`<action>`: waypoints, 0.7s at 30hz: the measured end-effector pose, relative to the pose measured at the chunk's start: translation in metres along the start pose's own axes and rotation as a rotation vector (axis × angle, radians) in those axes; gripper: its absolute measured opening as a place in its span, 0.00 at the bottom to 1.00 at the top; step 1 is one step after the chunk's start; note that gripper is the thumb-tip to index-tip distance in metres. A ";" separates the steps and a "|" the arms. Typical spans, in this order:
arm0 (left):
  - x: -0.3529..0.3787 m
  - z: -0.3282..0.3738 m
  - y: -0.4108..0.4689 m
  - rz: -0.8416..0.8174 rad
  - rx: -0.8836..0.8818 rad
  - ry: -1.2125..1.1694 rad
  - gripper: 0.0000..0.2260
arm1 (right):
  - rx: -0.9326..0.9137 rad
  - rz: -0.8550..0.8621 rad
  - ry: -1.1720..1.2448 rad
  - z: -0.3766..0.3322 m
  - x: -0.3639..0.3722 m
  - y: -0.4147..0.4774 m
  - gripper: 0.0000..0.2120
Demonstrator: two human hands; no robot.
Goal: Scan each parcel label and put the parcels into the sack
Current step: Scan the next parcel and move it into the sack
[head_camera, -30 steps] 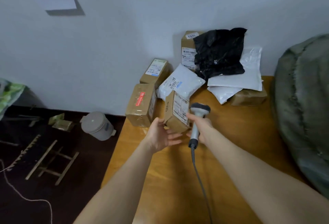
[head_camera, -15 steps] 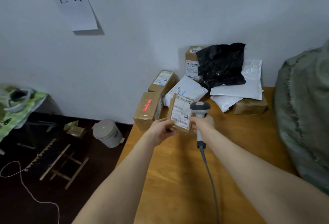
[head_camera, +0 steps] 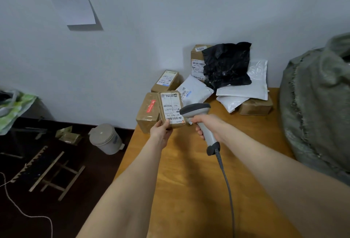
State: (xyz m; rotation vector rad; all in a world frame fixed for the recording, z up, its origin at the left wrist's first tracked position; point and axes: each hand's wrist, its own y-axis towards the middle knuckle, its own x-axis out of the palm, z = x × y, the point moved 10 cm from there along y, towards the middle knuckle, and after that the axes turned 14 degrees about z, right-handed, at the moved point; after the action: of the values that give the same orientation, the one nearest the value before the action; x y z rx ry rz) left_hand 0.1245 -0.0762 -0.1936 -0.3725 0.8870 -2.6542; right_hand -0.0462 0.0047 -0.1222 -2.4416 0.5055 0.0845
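Cardboard parcel (head_camera: 171, 108), gripped by the left hand (head_camera: 161, 133) near the desk's (head_camera: 189, 190) left edge, faced the scanner (head_camera: 196, 108) clenched in the right hand (head_camera: 211, 126), with bare desk reaching to the sack (head_camera: 318, 105).

Both forearms are bare, as are the left hand (head_camera: 160, 133) and the right hand (head_camera: 211, 126).

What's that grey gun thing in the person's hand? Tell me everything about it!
It is a handheld barcode scanner, light grey plastic by its look, with a darker grey top on its wide head and a dark cap at the handle's bottom. The right hand grips the handle, holding it above the wooden table. Its head points left at the labelled parcel held close beside it. A grey cable runs from the handle's base toward the camera.
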 end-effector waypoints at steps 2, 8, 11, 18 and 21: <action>-0.001 -0.001 0.000 0.013 0.002 -0.005 0.18 | -0.003 0.008 -0.012 0.000 -0.001 -0.002 0.08; -0.004 -0.002 -0.001 0.037 -0.007 -0.007 0.20 | -0.009 0.018 -0.019 -0.002 -0.001 -0.008 0.07; -0.003 -0.002 -0.003 0.029 -0.009 -0.005 0.20 | 0.001 0.018 -0.014 -0.002 -0.001 -0.011 0.07; -0.001 -0.004 -0.001 0.008 -0.007 0.029 0.20 | 0.004 0.016 0.002 -0.004 0.003 -0.018 0.06; -0.001 -0.004 -0.001 0.000 -0.007 0.042 0.19 | 0.000 0.028 -0.005 -0.005 0.002 -0.020 0.05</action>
State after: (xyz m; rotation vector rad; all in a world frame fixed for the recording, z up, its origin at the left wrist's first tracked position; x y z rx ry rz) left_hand 0.1233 -0.0728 -0.1964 -0.3188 0.9093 -2.6685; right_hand -0.0370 0.0156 -0.1074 -2.4337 0.5371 0.1019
